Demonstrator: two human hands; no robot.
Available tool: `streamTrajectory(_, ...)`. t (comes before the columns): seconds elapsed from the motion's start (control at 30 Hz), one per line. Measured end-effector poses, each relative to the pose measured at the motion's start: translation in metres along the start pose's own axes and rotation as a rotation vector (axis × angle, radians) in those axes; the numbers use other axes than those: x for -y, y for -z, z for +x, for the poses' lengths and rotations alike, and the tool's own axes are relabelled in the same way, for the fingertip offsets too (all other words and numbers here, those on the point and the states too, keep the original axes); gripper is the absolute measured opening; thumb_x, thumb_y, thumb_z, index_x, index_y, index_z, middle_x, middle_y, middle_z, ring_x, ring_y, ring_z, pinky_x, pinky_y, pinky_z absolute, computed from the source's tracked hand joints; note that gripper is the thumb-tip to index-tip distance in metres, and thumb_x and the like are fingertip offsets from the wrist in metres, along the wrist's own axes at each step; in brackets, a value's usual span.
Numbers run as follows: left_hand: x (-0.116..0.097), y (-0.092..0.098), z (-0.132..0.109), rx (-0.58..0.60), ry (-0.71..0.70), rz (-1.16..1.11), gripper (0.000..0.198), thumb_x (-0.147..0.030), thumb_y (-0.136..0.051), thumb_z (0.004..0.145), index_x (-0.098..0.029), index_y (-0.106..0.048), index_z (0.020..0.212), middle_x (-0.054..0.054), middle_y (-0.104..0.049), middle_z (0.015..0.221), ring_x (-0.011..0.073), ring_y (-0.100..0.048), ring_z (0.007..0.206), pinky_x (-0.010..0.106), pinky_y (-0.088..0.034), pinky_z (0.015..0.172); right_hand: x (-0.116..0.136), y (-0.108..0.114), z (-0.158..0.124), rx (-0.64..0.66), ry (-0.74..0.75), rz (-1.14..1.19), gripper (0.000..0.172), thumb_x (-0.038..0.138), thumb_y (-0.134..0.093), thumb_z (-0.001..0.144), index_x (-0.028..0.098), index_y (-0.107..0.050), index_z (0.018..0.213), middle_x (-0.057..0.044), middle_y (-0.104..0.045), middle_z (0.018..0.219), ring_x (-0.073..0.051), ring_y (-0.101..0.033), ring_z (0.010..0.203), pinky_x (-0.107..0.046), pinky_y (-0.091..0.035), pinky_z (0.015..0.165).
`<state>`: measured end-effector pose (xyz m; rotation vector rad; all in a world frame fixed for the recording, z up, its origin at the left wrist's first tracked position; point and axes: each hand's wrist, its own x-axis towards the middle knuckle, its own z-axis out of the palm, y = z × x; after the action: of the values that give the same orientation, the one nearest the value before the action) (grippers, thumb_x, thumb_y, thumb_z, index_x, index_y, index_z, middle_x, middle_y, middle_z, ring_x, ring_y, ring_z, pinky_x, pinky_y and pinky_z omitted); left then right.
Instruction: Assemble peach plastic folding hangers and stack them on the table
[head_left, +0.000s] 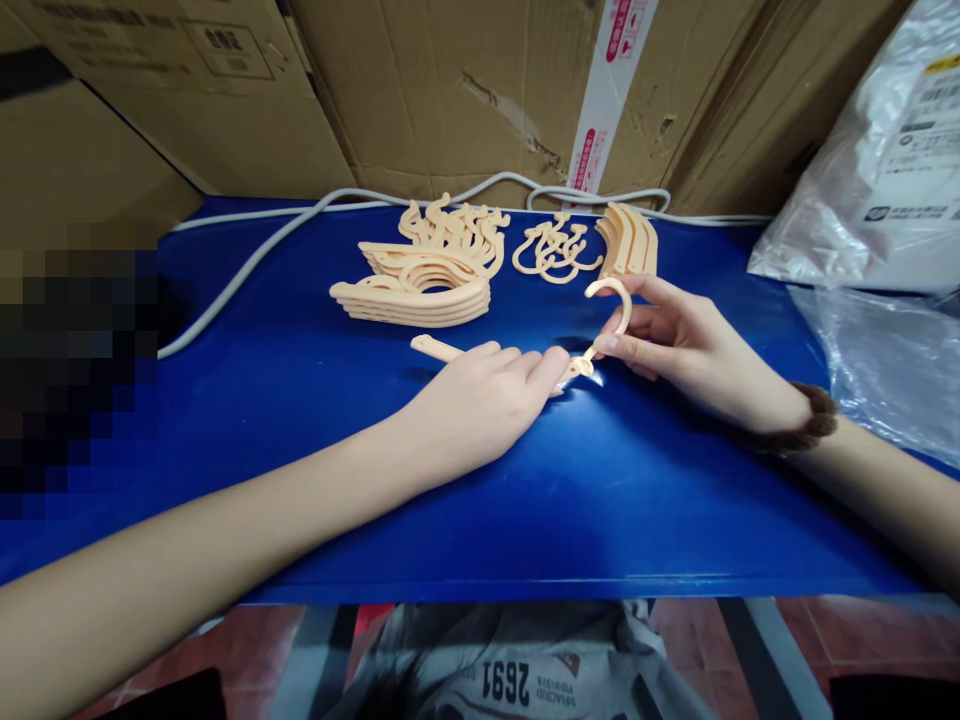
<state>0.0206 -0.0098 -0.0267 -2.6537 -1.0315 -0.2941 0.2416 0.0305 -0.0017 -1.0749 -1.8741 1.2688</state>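
Closed over a cream plastic hanger arm (435,347), my left hand (499,395) covers the middle of the piece, and one end sticks out to its left. My right hand (667,330) pinches a curved cream hanger hook (624,305) between thumb and fingers. The hook's lower end meets the right end of the hanger arm; whether it is seated there I cannot tell. Behind my left hand lies a stack of hanger pieces (412,303) with several hooks (457,230) at its back. More loose hooks (555,248) and a small stack of curved arms (630,240) lie behind my right hand.
The blue table (600,500) has its front edge close to my body. Cardboard boxes (465,100) stand along the back, with a white cable (247,290) in front. A plastic-wrapped package (862,170) and clear film (892,350) lie on the right.
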Motion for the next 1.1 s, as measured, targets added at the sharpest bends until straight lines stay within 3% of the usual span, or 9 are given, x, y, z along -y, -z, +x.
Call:
streamTrajectory(0.17, -0.0001, 0.0016, 0.0006, 0.025, 0.005, -0.020, 0.014, -0.020, -0.039, 0.104, -0.016, -0.050, 0.096, 0.001, -0.062, 0.072, 0.0185, -0.062, 0.065, 0.030, -0.036, 0.061, -0.0009, -0.0001, -0.0011, -0.027, 0.070, -0.023, 0.051, 0.041, -0.077, 0.080, 0.022, -0.059, 0.123, -0.001, -0.065, 0.080, -0.018, -0.064, 0.075, -0.035, -0.052, 0.071)
streamTrajectory(0.4, -0.0002, 0.0020, 0.0010, 0.075, 0.025, -0.050, 0.013, -0.019, -0.042, 0.103, -0.015, -0.052, 0.097, 0.002, -0.064, 0.076, 0.0201, -0.064, 0.070, 0.032, -0.037, 0.065, 0.0016, -0.0016, -0.0046, -0.088, 0.105, -0.160, 0.060, 0.044, -0.075, 0.081, 0.022, -0.057, 0.134, -0.004, -0.069, 0.088, -0.020, -0.064, 0.078, -0.038, -0.054, 0.079)
streamTrajectory(0.87, 0.0004, -0.0010, -0.0007, 0.018, 0.009, 0.000, 0.017, -0.021, -0.041, 0.103, -0.015, -0.055, 0.096, 0.003, -0.064, 0.076, 0.0201, -0.063, 0.070, 0.032, -0.035, 0.065, 0.0001, -0.0028, -0.0030, -0.078, 0.037, -0.075, 0.070, 0.042, -0.076, 0.079, 0.019, -0.054, 0.142, -0.002, -0.069, 0.083, -0.019, -0.063, 0.079, -0.038, -0.056, 0.079)
streamTrajectory(1.1, 0.0009, -0.0006, -0.0015, -0.051, -0.011, 0.053, 0.027, -0.027, -0.034, 0.106, -0.014, -0.056, 0.097, 0.003, -0.063, 0.073, 0.0200, -0.062, 0.067, 0.033, -0.035, 0.064, 0.0022, -0.0049, -0.0025, -0.068, -0.001, -0.036, 0.065, 0.040, -0.076, 0.080, 0.020, -0.057, 0.138, -0.002, -0.068, 0.080, -0.017, -0.060, 0.071, -0.034, -0.052, 0.064)
